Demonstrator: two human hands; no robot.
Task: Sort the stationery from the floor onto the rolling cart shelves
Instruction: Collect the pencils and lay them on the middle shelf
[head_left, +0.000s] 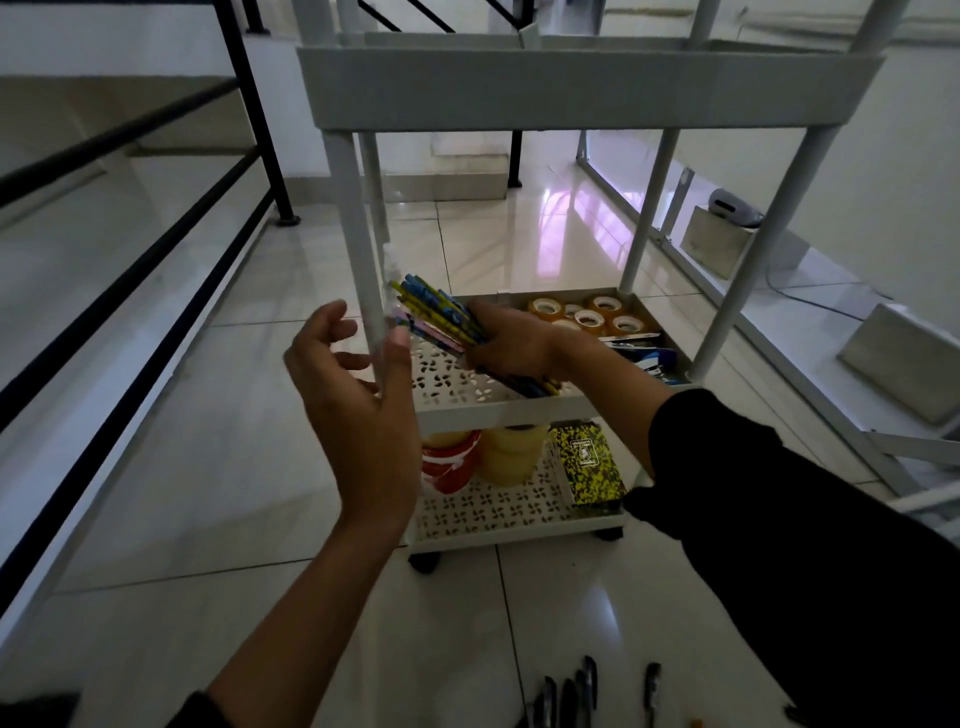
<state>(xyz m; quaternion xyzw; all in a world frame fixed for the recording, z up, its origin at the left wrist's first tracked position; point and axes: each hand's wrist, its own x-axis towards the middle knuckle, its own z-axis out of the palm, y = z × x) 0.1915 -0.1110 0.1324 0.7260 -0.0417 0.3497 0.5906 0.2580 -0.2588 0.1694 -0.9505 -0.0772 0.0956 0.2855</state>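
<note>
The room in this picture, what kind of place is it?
Probably an upper landing or hallway indoors, in a home or a small office: glossy white floor tiles, a black metal railing beside what looks like a stairwell, and a white rolling cart holding stationery.

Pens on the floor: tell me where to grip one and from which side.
Pinch a pen at mid-barrel from above, fingers across its width. The pens lie flat and roughly parallel, pointing away from the person, so the long sides are the open ones.
</note>
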